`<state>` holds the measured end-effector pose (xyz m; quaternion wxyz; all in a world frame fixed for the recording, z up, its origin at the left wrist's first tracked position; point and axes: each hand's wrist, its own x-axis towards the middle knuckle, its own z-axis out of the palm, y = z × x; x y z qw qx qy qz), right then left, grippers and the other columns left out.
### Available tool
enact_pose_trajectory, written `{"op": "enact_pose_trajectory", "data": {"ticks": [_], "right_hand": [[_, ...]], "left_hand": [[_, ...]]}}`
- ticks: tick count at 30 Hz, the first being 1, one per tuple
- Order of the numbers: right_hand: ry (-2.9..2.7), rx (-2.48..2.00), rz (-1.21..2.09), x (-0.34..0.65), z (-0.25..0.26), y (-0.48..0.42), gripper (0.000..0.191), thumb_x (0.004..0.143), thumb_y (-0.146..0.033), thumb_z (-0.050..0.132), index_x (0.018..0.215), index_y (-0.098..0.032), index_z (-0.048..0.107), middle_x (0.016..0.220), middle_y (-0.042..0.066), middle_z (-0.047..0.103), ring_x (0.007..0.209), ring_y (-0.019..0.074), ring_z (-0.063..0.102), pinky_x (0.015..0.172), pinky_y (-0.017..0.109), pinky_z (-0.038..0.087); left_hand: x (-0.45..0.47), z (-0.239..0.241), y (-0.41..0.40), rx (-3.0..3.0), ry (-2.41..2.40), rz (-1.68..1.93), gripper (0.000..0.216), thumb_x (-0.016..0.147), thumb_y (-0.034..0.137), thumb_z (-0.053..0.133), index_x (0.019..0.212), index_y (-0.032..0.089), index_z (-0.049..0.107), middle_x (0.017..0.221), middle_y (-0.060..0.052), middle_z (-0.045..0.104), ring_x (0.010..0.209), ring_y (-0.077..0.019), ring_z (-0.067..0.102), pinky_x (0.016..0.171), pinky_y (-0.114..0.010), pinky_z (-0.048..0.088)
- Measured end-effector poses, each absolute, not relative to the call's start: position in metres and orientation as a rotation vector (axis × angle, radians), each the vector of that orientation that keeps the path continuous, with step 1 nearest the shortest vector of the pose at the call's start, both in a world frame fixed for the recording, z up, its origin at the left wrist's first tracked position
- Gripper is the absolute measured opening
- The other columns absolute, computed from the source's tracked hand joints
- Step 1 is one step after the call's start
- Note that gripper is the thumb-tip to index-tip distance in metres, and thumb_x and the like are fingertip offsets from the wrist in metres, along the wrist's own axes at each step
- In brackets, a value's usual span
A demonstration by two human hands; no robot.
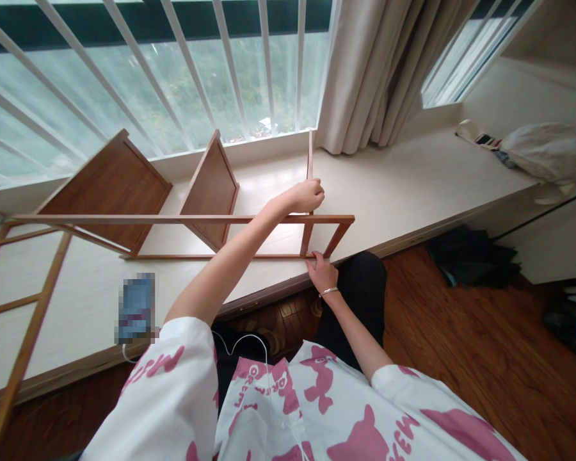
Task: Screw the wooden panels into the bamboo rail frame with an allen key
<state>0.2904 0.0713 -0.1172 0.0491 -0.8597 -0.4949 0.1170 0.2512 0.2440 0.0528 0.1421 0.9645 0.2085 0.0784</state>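
Observation:
A brown wooden shelf rack (249,219) lies on its side along the pale window ledge, with its long rails running left to right. Two of its shelf boards, the left board (110,186) and the middle board (214,186), stand tilted between the rails. A third shelf board (310,153) appears nearly edge-on at the right end. My left hand (307,195) reaches across the upper rail and is closed around this third board; the fingertips are partly hidden. Nearer to me, my right hand (323,272) pinches the lower rail by its right end, thumb and fingers on the wood.
A blurred-out phone (135,308) with a white cable lies on the ledge (393,186) at left. Another wooden frame (43,298) stands at far left. Behind are window bars and a curtain (365,70). A pale bag (547,150) lies right; a dark item (475,259) is on the floor.

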Motion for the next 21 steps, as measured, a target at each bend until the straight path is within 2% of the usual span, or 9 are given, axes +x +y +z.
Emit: {"op": "enact_pose_trajectory", "data": {"ticks": [7, 12, 21], "right_hand": [[-1.513, -2.614, 0.366, 0.287, -0.122, 0.073, 0.047, 0.089, -0.043, 0.026, 0.131, -0.020, 0.028, 0.087, 0.011, 0.064, 0.082, 0.0225, 0.062, 0.071, 0.032, 0.044], [-1.544, -2.590, 0.331, 0.289, -0.128, 0.073, 0.046, 0.090, -0.043, 0.024, 0.131, -0.022, 0.026, 0.083, 0.009, 0.065, 0.078, 0.0222, 0.062, 0.069, 0.032, 0.045], [-1.559, -2.596, 0.326, 0.288, -0.126, 0.072, 0.045, 0.090, -0.042, 0.024, 0.129, -0.020, 0.031, 0.083, 0.010, 0.065, 0.080, 0.0222, 0.062, 0.071, 0.032, 0.044]], "left_hand": [[0.251, 0.052, 0.244, 2.773, 0.596, 0.229, 0.032, 0.078, 0.025, 0.028, 0.064, 0.013, 0.055, 0.086, -0.010, 0.053, 0.072, -0.0156, 0.052, 0.076, -0.028, 0.042], [0.250, 0.055, 0.242, 2.774, 0.617, 0.215, 0.032, 0.078, 0.025, 0.029, 0.066, 0.012, 0.056, 0.087, -0.010, 0.054, 0.074, -0.0159, 0.053, 0.077, -0.028, 0.042], [0.250, 0.054, 0.242, 2.772, 0.640, 0.220, 0.031, 0.077, 0.025, 0.029, 0.070, 0.011, 0.057, 0.087, -0.010, 0.055, 0.074, -0.0160, 0.054, 0.076, -0.028, 0.042]]}}
